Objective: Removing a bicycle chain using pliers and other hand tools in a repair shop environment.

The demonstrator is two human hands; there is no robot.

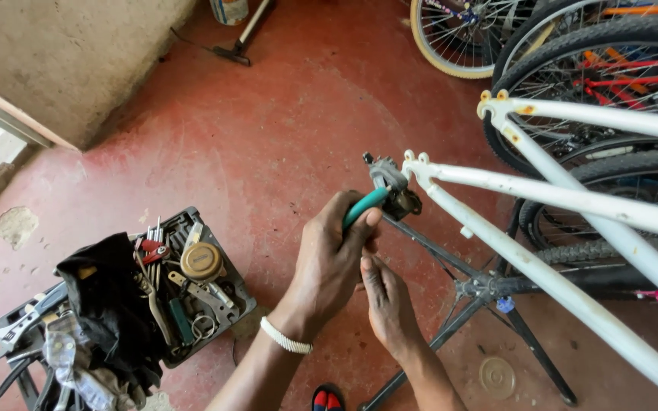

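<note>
My left hand (330, 255) is shut on a pair of pliers with teal handles (365, 206). The pliers' jaws meet a grey metal derailleur (391, 185) at the rear dropout of a white bicycle frame (542, 262). The frame lies upside down on a black folding stand (489, 293). My right hand (387, 301) sits just below the left, fingers curled up toward the pliers' lower end; what it grips is hidden. A white band circles my left wrist.
A black toolbox (192, 281) at lower left holds wrenches, hex keys, a round tin and a black cloth. Several bicycle wheels (595, 68) stand at upper right. A floor pump (241, 38) lies near the wall. A round metal disc (496, 375) rests on the red floor.
</note>
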